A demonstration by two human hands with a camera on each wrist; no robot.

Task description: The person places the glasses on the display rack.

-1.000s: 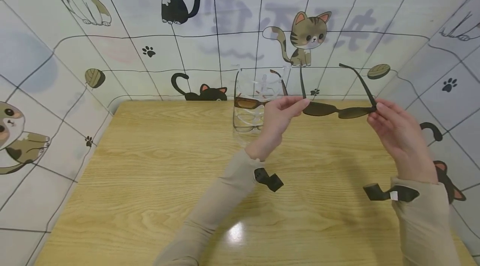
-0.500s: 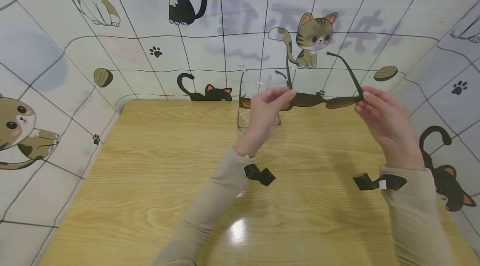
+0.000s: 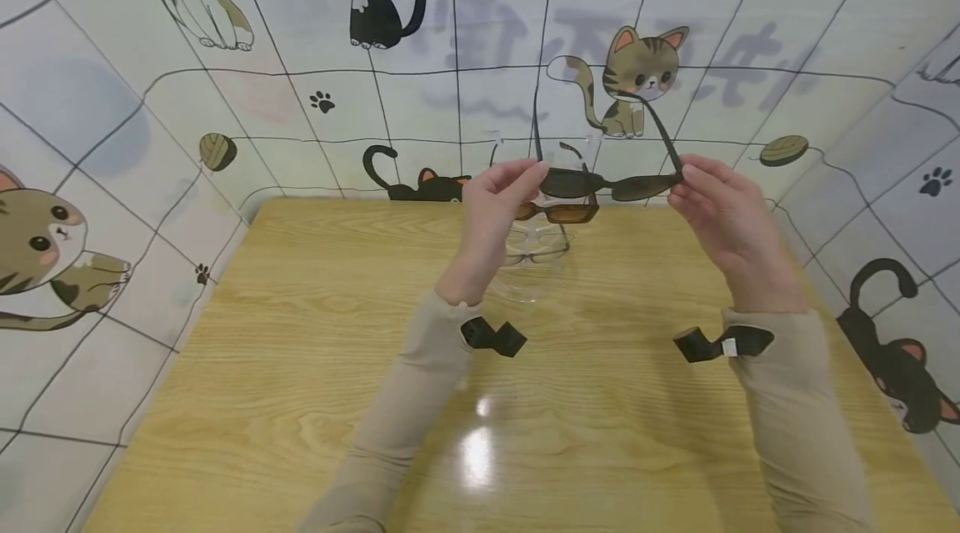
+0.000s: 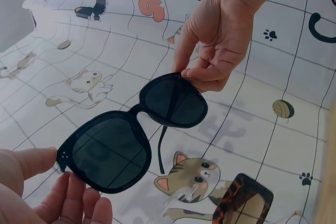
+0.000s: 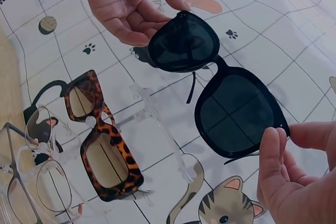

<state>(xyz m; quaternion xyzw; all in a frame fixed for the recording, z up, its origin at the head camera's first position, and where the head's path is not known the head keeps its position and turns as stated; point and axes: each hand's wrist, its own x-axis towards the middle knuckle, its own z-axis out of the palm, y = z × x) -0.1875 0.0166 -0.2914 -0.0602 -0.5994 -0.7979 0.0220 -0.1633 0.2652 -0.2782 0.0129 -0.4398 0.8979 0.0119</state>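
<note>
A pair of black sunglasses (image 3: 643,188) with dark lenses is held up in the air by both hands, its temples spread and pointing away. My left hand (image 3: 487,220) pinches the left hinge corner between thumb and fingers. At the opposite corner, my right hand (image 3: 733,228) grips the frame the same way. Just below and behind them in the head view are tortoiseshell sunglasses (image 3: 572,213) on a clear display stand (image 3: 525,289). The right wrist view shows these tortoiseshell sunglasses (image 5: 107,158) apart from the black pair, with thin-framed glasses (image 5: 52,184) beside them.
The stand is see-through and partly hidden by my left hand and wrist. It stands at the back of the wooden table (image 3: 300,366), near a wall covering (image 3: 495,24) printed with cats. Side coverings rise at left and right.
Both hands have carried the black sunglasses left and slightly up, from right of the stand to above and in front of it. The head view has shifted slightly too.
</note>
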